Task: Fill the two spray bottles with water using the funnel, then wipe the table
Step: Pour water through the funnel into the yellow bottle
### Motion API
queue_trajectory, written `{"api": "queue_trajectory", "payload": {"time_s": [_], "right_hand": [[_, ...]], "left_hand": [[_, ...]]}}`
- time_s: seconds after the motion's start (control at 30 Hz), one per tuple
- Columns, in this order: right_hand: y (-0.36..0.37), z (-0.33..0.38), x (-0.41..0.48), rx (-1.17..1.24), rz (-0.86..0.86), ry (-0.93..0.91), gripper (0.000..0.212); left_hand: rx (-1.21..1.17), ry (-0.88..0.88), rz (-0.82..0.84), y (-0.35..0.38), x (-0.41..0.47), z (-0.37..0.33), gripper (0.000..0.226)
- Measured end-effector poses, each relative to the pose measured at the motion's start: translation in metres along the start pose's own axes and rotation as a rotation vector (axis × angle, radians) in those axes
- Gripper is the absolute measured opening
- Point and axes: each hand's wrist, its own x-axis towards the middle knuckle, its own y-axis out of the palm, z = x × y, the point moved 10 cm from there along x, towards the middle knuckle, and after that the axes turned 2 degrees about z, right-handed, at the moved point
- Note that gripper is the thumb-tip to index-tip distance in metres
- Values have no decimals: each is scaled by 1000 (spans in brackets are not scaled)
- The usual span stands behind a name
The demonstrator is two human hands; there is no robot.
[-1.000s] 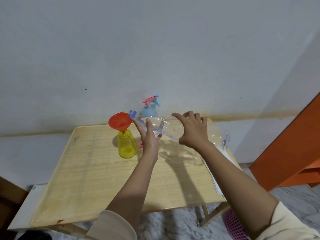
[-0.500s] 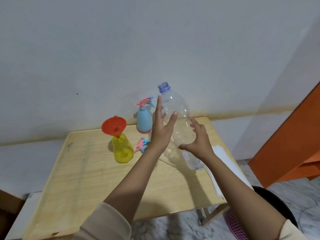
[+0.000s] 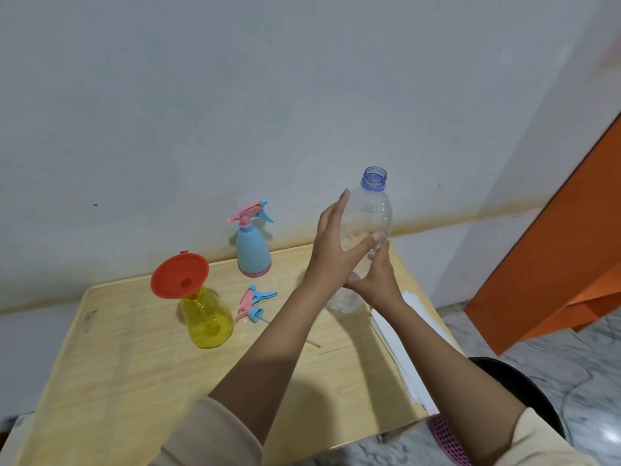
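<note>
A clear plastic water bottle (image 3: 372, 213) with an open blue neck stands upright near the table's far right edge. My left hand (image 3: 332, 245) lies flat against its left side with fingers spread. My right hand (image 3: 376, 280) grips its lower part from the right. A yellow spray bottle (image 3: 206, 322) without its head carries an orange funnel (image 3: 179, 275) in its neck. Behind it stands a blue spray bottle (image 3: 252, 252) with a pink trigger head on. A loose pink and blue trigger head (image 3: 253, 302) lies on the wooden table (image 3: 117, 375) between them.
A stack of white paper sheets (image 3: 406, 351) lies along the table's right edge. Below it on the floor are a black round bin (image 3: 524, 391) and a pink perforated basket (image 3: 448, 442). An orange cabinet (image 3: 554, 264) stands at the right. The wall is right behind the table.
The clear bottle went from tilted over the funnel to upright, and moved right toward the table's right side. Both hands moved with it.
</note>
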Motion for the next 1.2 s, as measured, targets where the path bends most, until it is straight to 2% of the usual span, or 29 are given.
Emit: {"api": "queue_trajectory", "payload": {"time_s": [0.17, 0.37, 0.7, 0.93, 1.07, 1.2], "right_hand": [[6, -18, 8, -66, 31, 27, 108], [5, -24, 7, -42, 43, 43, 104], [-4, -15, -2, 4, 37, 33, 75], [-13, -21, -14, 4, -28, 83, 71], [-23, -12, -29, 16, -147, 72, 50], [-17, 3, -54, 68, -208, 24, 28]], "left_hand": [[-20, -34, 5, 2, 4, 16, 79], [3, -34, 27, 7, 3, 21, 77], [7, -36, -19, -2, 3, 25, 77], [21, -21, -104, -7, -1, 25, 73], [14, -26, -110, -8, -9, 24, 69], [37, -82, -84, -20, -33, 40, 53]]}}
